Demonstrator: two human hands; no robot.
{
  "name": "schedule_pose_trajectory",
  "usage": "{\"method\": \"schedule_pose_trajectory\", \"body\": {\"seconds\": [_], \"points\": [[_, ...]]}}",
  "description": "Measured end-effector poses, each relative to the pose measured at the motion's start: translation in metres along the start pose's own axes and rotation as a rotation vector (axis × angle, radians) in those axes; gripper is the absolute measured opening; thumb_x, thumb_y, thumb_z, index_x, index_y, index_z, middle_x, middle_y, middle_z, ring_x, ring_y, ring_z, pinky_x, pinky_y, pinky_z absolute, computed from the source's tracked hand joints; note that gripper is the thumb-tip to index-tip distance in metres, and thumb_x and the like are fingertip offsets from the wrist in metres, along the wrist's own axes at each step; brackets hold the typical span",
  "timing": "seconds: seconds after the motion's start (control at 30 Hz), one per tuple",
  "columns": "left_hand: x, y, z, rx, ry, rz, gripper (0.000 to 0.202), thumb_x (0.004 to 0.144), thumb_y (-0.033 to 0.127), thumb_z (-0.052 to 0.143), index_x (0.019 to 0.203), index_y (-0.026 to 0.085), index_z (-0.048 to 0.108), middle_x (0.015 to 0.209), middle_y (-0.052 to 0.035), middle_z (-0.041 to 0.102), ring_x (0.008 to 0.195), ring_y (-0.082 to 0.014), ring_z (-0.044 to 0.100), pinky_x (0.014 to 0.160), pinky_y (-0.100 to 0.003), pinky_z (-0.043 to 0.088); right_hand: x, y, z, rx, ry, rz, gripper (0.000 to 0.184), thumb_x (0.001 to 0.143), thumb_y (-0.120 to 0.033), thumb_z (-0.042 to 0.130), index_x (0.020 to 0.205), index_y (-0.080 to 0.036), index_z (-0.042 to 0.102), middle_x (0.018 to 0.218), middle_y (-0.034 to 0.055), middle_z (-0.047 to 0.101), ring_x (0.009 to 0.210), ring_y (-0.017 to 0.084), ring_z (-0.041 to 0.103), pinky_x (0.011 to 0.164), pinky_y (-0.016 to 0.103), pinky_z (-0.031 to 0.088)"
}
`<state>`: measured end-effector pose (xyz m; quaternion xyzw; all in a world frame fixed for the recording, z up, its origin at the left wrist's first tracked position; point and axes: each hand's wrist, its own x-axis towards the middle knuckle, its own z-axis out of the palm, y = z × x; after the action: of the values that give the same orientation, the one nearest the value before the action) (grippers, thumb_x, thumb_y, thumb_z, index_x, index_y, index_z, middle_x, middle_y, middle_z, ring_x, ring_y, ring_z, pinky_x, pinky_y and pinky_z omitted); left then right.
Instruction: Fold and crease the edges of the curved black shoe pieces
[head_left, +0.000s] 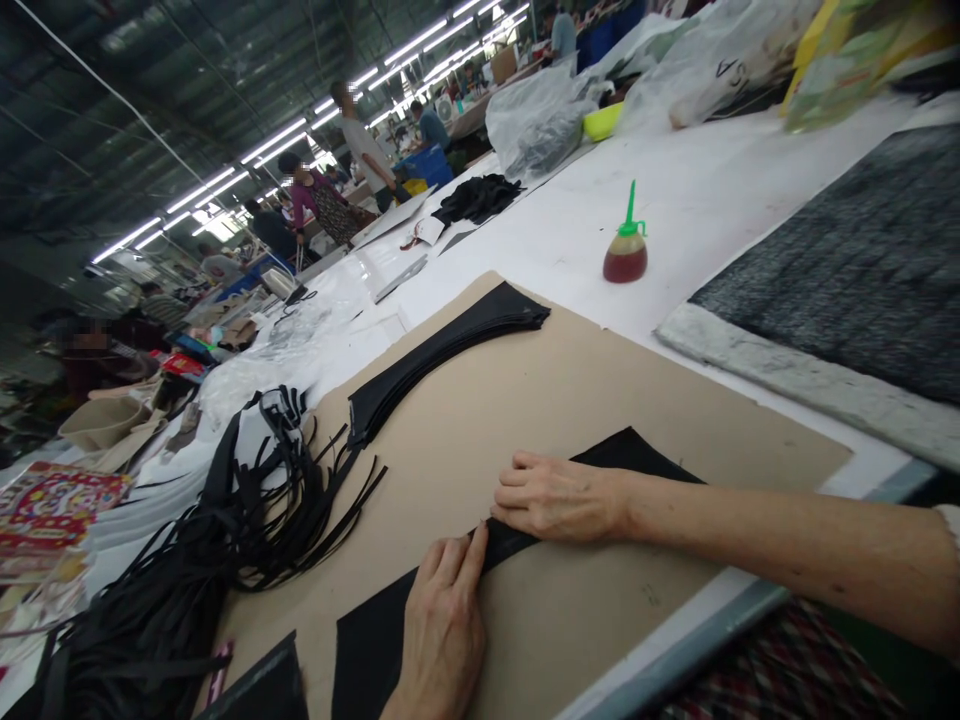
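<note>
On the beige board (pixel 660 400) lies a black curved piece of fabric (pixel 637 452), its middle narrow and its ends wide. My left hand (pixel 446 620) rests over the near part of it, fingers close together and fingertips at its edge. Just beyond, my right hand (pixel 562 497) is curled onto the narrow middle, with its fingertips close to those of the left. The undersides of both hands and the thumb tips are hidden. A stack of matching black pieces (pixel 442 350) lies farther up the board. Another black piece (pixel 266 685) shows at the lower edge.
A heap of black strips (pixel 247 500) spills over the board's left side. A small oil bottle (pixel 625 255) with a green spout stands on the white table (pixel 697 210). A dark textured slab (pixel 847 270) lies at right, plastic bags (pixel 536 115) behind. Several people work farther back.
</note>
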<state>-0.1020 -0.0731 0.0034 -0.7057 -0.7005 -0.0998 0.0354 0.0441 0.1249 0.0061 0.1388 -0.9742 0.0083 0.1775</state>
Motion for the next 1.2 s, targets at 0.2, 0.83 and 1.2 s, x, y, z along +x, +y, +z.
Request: {"method": "schedule_pose_trajectory", "body": {"seconds": [0.2, 0.83, 1.2], "points": [[0.004, 0.0, -0.001, 0.076, -0.102, -0.017, 0.063, 0.083, -0.003, 0.036, 0.14, 0.022, 0.044, 0.099, -0.006, 0.059, 0.089, -0.0191, 0.053, 0.08, -0.032, 0.053, -0.017, 0.006, -0.004, -0.002, -0.001, 0.008, 0.02, 0.098, -0.016, 0.045, 0.086, -0.014, 0.06, 0.085, 0.0036, 0.057, 0.077, 0.017, 0.046, 0.068, 0.033, 0.028], [0.047, 0.03, 0.007, -0.064, 0.081, 0.082, 0.044, 0.085, -0.002, 0.034, 0.12, 0.013, 0.056, 0.102, -0.0092, 0.062, 0.092, -0.019, 0.058, 0.083, -0.034, 0.053, -0.039, 0.006, -0.01, 0.023, -0.002, 0.125, 0.01, 0.096, -0.016, 0.049, 0.1, -0.014, 0.058, 0.089, 0.0027, 0.057, 0.079, 0.017, 0.049, 0.071, 0.034, 0.03], [0.046, 0.034, 0.014, -0.027, -0.014, 0.046, 0.057, 0.08, -0.005, 0.037, 0.131, 0.014, 0.052, 0.094, -0.0075, 0.06, 0.087, -0.0191, 0.054, 0.08, -0.031, 0.052, -0.058, 0.022, -0.017, -0.039, 0.017, 0.112, 0.015, 0.099, -0.019, 0.047, 0.094, -0.015, 0.061, 0.085, 0.0021, 0.058, 0.08, 0.016, 0.048, 0.072, 0.034, 0.029]]}}
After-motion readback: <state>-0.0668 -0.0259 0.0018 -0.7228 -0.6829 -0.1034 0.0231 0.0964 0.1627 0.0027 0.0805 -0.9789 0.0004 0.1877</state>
